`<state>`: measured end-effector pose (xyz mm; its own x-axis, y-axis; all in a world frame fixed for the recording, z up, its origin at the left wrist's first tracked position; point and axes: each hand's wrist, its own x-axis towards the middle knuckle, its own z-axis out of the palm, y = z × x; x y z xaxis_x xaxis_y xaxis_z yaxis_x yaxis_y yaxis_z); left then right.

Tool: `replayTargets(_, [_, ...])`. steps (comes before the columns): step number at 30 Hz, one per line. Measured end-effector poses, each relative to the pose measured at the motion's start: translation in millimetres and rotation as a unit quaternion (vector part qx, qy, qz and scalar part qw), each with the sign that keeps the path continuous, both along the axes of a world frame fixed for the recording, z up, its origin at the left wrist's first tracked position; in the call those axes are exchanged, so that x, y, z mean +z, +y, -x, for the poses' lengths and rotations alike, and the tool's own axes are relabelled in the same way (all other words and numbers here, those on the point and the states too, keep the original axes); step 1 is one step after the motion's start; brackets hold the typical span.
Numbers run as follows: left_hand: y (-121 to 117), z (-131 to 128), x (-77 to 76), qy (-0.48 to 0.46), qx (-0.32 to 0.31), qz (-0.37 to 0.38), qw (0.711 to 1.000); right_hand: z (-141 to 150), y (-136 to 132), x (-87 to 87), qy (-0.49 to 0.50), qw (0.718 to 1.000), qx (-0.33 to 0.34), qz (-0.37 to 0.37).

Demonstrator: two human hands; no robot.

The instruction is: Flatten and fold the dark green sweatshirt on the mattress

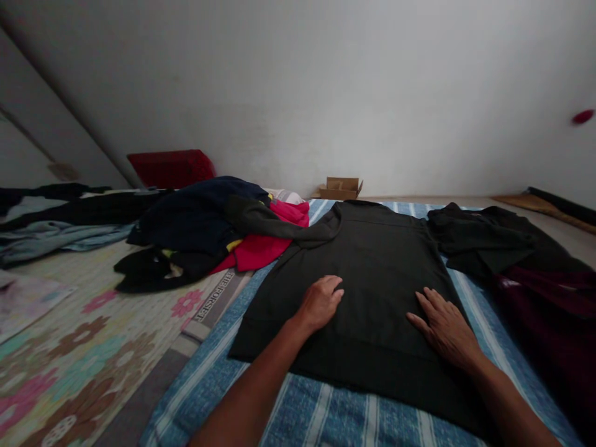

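Note:
A dark sweatshirt (372, 261) lies spread flat on a blue striped blanket (326, 416). My left hand (321, 302) rests on its lower left part, fingers curled down and together against the cloth. My right hand (444, 329) lies flat on the lower right part with fingers stretched out. One sleeve (274, 222) of the sweatshirt runs off to the left over a pile of clothes.
A pile of dark and red clothes (209, 230) sits to the left, with more dark garments (512, 248) to the right. A flowered mat (84, 347) covers the floor at left. A small cardboard box (341, 187) and a red box (170, 166) stand by the wall.

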<state>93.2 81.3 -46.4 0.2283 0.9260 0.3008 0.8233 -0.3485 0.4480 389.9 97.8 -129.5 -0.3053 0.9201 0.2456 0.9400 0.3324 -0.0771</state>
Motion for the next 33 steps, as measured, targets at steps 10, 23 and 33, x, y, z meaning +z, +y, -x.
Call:
replayTargets(10, [-19.6,66.5,-15.4,-0.07,0.098,-0.021,0.993,-2.9,-0.6,1.1,-0.006,1.0,0.007,-0.009])
replayTargets(23, [-16.4,66.4,-19.0,-0.062,0.124,0.018,0.99,-9.3,0.0,-2.7,-0.008,0.999,0.023,-0.023])
replayTargets(33, [-14.0,65.5,-19.1,-0.078,0.131,0.023,0.988,-10.1,-1.5,-1.5,0.008,0.999,0.02,-0.027])
